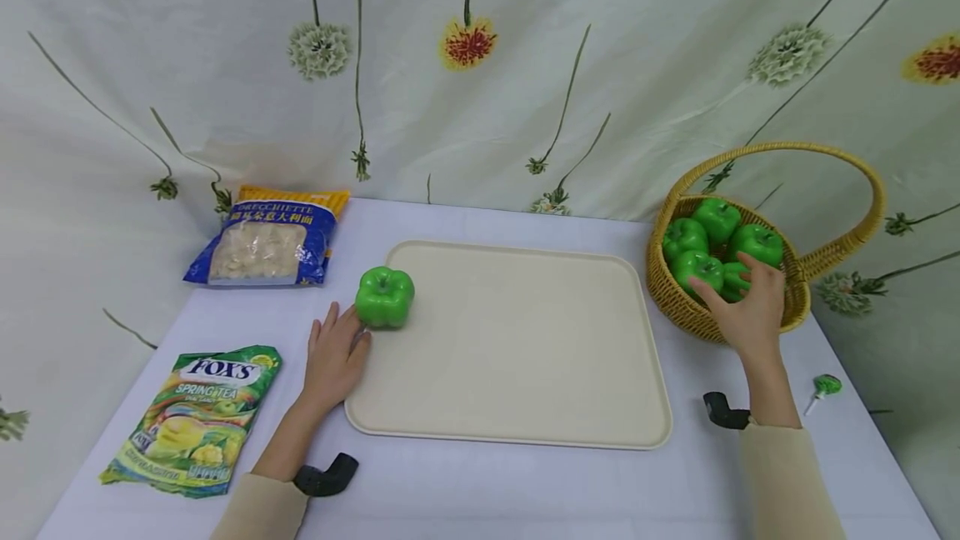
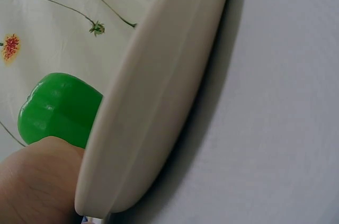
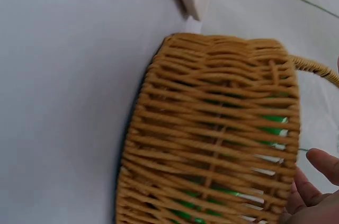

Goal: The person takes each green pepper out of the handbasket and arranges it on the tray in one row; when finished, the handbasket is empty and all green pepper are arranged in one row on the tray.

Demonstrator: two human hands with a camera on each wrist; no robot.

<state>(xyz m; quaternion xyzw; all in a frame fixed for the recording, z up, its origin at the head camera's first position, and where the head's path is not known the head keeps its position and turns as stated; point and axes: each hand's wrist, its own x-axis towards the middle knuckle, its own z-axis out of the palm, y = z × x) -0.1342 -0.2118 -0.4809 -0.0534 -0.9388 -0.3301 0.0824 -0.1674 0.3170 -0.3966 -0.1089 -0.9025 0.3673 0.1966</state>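
A green bell pepper (image 1: 385,297) sits on the left end of a beige tray (image 1: 517,340). My left hand (image 1: 335,359) rests at the tray's left edge, its fingers loosely extended beside that pepper. The left wrist view shows the same green pepper (image 2: 58,110) behind the tray's rim. On the right, my right hand (image 1: 752,307) reaches over the front of a wicker basket (image 1: 686,307), thumb and fingers apart. Several green bell peppers (image 1: 717,219) fill the basket, one partly hidden between thumb and fingers. In the right wrist view the wicker wall (image 3: 212,128) covers most of that hand.
A blue and yellow pasta bag (image 1: 262,240) lies at the back left, and a green candy bag (image 1: 198,423) in front of it. Right of my right forearm is a green lollipop (image 1: 827,386). The basket's tall handle (image 1: 780,148) arches over its right side.
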